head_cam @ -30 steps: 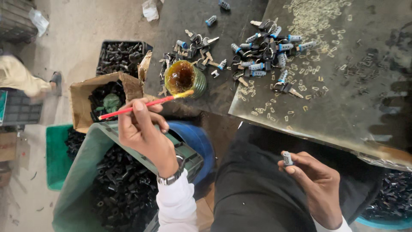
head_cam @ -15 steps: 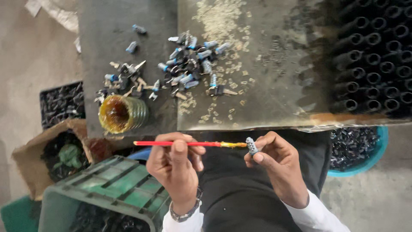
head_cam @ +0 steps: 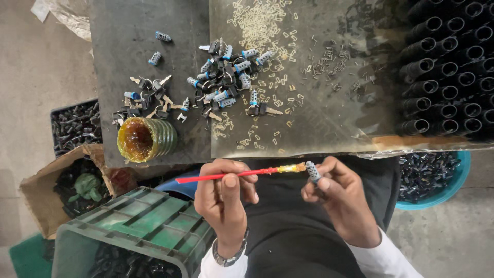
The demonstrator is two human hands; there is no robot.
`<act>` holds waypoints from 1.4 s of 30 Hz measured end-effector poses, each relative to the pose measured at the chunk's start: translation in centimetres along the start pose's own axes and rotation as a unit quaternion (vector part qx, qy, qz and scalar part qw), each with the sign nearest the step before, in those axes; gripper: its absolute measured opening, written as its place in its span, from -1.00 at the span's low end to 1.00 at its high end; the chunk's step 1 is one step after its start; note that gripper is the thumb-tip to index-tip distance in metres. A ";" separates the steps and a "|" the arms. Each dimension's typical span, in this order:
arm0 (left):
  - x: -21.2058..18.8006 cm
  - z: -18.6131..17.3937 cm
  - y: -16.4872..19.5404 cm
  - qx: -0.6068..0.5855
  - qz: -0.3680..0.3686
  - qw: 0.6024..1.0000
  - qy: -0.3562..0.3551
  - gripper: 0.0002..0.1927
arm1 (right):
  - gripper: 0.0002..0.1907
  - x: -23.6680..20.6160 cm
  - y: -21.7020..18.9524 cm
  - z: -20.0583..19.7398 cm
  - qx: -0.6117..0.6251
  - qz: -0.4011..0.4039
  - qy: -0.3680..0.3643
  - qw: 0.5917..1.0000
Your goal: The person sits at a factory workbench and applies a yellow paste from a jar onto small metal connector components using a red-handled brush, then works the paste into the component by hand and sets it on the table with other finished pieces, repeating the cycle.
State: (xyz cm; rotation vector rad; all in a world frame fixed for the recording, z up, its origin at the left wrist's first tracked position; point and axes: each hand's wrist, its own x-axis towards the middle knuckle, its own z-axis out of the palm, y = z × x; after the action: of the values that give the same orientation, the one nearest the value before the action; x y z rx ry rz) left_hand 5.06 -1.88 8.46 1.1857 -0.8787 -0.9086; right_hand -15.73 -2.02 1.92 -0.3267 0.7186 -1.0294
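My left hand (head_cam: 224, 198) pinches a thin red brush (head_cam: 231, 174) and holds it level over my lap. Its yellow, sticky tip touches a small grey ridged lock cylinder (head_cam: 312, 171), which my right hand (head_cam: 337, 198) grips between thumb and fingers. A green ribbed jar of amber grease (head_cam: 145, 139) lies on its side at the near edge of the dark work board (head_cam: 128, 77). Beyond it on the board lies a pile of lock cylinders and keys (head_cam: 221, 82).
Small metal clips (head_cam: 260, 23) are scattered over the grey sheet (head_cam: 329, 103). Black tubes (head_cam: 447, 67) are stacked at the right, above a teal basin of parts (head_cam: 432, 177). A green crate (head_cam: 128, 231), a cardboard box (head_cam: 56, 190) and a black bin (head_cam: 74, 126) stand at the left.
My left hand brought the brush from the grease jar over to my lap, and my right hand raised the cylinder to meet its tip. The view swung right.
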 end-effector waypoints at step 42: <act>4.6 -10.8 3.4 0.205 0.262 0.894 0.299 -0.76 | -0.83 -2.7 -0.7 -6.3 -0.308 -0.105 0.163 0.931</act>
State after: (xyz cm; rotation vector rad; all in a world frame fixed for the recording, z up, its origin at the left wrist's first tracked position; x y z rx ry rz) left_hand 17.12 -1.63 10.48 1.3795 -0.8266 0.1062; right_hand -21.29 0.51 -1.22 -0.8005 1.3346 -1.0511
